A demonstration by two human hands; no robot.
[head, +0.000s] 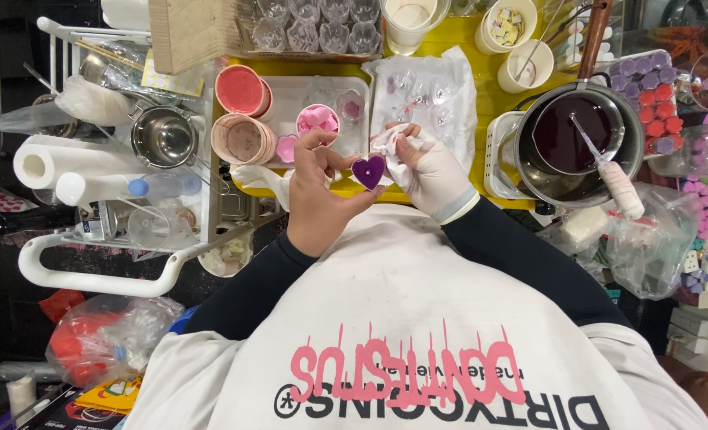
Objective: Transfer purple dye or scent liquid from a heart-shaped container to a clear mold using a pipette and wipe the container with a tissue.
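To the left of the pot point(581, 143) of dark purple wax, a purple heart-shaped candle point(368, 170) is pinched between the fingers of the bare left hand point(318, 195). Just beside the candle, on the side nearer the pot, a crumpled white cloth point(392, 151) is gripped in the gloved right hand point(429, 175). Since the candle is held only at its edges, it could probably be dropped, or its surface smeared, if the cloth were pressed too hard.

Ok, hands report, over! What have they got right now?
Left hand bare, pinching purple heart candle. Right hand gloved, holding crumpled white tissue against the heart. Pot of dark wax off to the right, nothing blocking.
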